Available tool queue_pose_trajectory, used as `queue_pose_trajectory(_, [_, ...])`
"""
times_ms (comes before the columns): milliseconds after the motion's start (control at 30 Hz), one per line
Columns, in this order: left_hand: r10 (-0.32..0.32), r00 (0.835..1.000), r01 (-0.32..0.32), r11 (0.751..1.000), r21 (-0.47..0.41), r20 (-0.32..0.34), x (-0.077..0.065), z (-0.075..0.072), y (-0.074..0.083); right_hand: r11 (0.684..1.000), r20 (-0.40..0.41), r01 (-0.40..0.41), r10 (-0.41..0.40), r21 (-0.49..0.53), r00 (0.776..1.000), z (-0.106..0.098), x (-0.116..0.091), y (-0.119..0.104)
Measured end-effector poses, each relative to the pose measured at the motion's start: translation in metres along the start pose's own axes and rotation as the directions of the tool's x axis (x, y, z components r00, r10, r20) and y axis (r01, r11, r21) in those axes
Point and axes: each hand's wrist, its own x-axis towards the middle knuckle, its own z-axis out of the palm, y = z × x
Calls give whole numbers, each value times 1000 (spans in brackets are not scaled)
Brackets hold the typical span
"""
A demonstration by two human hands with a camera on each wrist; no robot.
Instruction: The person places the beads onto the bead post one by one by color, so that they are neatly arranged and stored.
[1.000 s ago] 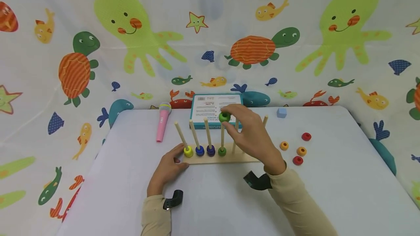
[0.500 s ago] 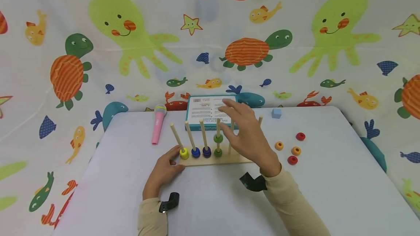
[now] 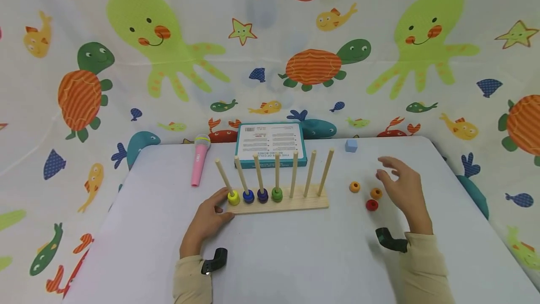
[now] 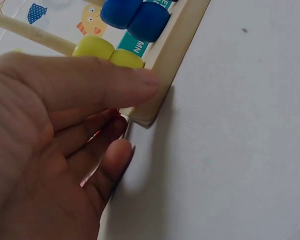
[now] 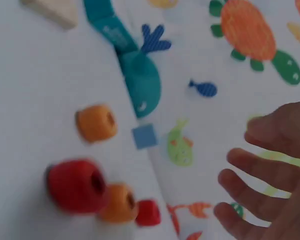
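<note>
White surface lying beneath right fingers. Wooden pegboard resting well left of them, left hand gripping its end. Right hand hovering, fingers curving loosely apart, holding nothing. Yellow beads sitting just beside left fingers; orange beads, red beads lying near right fingers.

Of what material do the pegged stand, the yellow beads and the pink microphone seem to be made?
The pegged stand looks like plain wood, matt and pale tan. The yellow beads look smooth, with a soft sheen: painted wood or plastic, I cannot tell. The pink microphone seems plastic, from its even colour, though this is unsure.
</note>
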Motion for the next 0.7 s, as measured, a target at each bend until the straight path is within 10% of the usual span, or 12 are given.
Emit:
queue_pose_trajectory(233, [8,1000,-7,1000,7,-9,1,2,-2,992,323,-44,80,-118,943,5,-9,49])
queue_pose_trajectory(700, [-12,1000,12,1000,-7,-4,-1,-1,2,970,323,-36,115,-239,939,24,-11,54])
